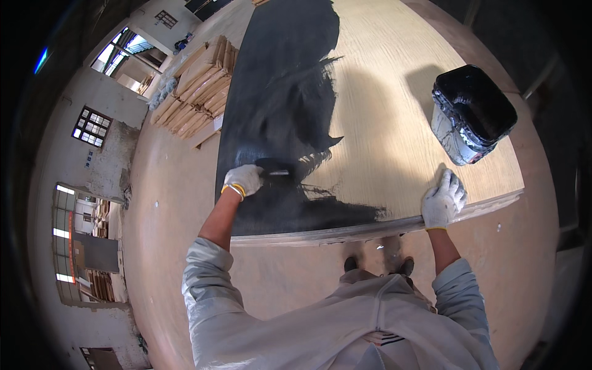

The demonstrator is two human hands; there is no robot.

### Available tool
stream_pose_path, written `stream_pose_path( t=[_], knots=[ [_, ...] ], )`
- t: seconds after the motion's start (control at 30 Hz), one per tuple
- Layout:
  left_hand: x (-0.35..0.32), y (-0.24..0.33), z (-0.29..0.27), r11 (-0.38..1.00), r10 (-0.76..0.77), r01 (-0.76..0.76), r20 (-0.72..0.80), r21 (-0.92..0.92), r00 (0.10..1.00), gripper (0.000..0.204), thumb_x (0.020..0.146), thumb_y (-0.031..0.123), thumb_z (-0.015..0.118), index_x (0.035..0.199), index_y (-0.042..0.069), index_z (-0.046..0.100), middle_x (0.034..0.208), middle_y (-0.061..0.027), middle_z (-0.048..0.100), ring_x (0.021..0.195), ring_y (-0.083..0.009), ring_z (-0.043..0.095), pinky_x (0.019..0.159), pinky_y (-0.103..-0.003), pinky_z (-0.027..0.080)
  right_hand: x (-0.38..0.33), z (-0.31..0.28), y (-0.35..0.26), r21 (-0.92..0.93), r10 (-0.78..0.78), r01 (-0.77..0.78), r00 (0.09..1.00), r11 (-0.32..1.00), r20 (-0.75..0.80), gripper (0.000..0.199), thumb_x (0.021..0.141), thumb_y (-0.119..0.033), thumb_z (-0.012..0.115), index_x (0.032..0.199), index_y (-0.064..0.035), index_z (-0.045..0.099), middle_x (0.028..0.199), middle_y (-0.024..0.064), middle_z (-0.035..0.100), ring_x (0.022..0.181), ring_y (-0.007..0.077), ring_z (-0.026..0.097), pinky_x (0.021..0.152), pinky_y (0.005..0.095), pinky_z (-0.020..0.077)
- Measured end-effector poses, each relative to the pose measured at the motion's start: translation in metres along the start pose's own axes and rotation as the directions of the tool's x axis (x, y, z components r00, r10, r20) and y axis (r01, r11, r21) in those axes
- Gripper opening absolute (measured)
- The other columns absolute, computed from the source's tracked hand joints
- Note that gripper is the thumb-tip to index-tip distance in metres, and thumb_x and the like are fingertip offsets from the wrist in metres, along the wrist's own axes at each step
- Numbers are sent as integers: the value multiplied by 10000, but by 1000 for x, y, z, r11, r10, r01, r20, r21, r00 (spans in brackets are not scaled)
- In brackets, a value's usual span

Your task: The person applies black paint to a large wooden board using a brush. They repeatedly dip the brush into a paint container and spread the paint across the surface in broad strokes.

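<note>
A wood-grained board [376, 111] lies in front of me on top of a stack, its left part coated in wet-looking black paint [271, 111] with a ragged, streaky edge. My left hand [245, 180], in a white knit glove with a yellow cuff, is closed on a dark paintbrush [275, 169]. The brush is low over the black area near the board's front left; its shape partly blends into the paint. Over at the front right, my gloved right hand [444, 200] rests on the board's edge with fingers stretched out, holding nothing.
A bucket [453, 132] smeared with black paint, its inside black, stands on the board's right side, just beyond my right hand. Piled brown wrapped packages [200, 86] sit on the floor to the far left. A wall with windows [92, 126] runs along the left.
</note>
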State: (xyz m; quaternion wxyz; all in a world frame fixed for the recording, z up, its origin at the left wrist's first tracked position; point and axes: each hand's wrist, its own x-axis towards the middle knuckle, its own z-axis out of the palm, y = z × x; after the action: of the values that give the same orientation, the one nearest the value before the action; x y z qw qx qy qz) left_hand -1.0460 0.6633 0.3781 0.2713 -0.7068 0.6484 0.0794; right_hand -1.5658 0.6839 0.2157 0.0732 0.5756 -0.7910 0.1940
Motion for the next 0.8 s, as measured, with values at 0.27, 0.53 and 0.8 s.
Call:
stream_pose_path(
  t=[0.27,0.53,0.8],
  knots=[
    [-17,-22,13,996,-56,61,77,-65,995,470,947,386,663,1381,220,736,1241,-157,777,1203,-390,710,1046,-487,552,1,-10,-2,42,-59,61,997,997,-41,655,872,-212,664,1503,-82,544,1464,146,603,1401,345,510,1198,575,339],
    [-64,-7,33,998,-22,26,57,-58,998,459,974,364,624,1405,233,711,1257,-148,768,1148,-391,726,995,-492,573,2,-2,4,30,-75,78,993,997,-87,683,852,-230,671,1504,-88,527,1425,130,608,1378,335,512,1187,587,331],
    [-50,16,13,998,-29,29,1,-59,1000,479,973,414,651,1409,220,698,1177,-178,777,1108,-399,734,936,-499,584,0,-12,0,8,-118,119,993,993,-28,680,842,-241,680,1490,-93,536,1409,126,608,1370,328,510,1161,574,340]
  ],
)
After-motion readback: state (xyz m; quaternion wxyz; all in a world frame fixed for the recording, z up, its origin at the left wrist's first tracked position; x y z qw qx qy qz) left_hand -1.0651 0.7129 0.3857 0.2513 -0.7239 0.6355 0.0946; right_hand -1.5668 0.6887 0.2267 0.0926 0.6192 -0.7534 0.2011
